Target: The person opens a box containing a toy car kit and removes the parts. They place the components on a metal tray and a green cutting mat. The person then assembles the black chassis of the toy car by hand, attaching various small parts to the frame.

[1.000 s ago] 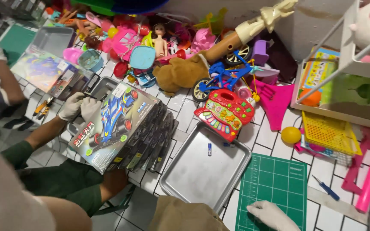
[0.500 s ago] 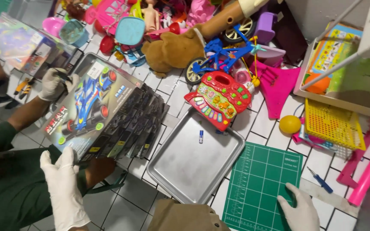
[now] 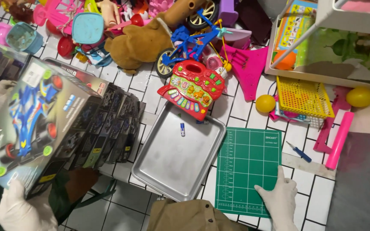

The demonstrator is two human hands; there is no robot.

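My left hand [image 3: 22,209], gloved white, low at the near left corner of view, fingers wrapped around the bottom edge of a toy car box [image 3: 31,128]. Grip closed on the box's near end. A second gloved hand [image 3: 1,92], someone else's, shows at the box's far left side; how it grips I cannot tell.

My right hand [image 3: 279,199], also gloved, lies flat and open, palm down, on the near right corner of the green cutting mat [image 3: 247,167]. Fingers spread, holding nothing.

The box is tilted, picture face up, long axis running from my near left away toward the upper right. It sits over a row of dark boxes [image 3: 112,124] stacked on edge on the white tiled table [image 3: 317,201].

Just right of those: a metal tray [image 3: 168,162] with a small battery [image 3: 183,129] in it, touching the mat's left edge. A red toy keyboard [image 3: 193,90] overlaps the tray's far rim. A blue screwdriver [image 3: 298,152] lies just right of the mat.
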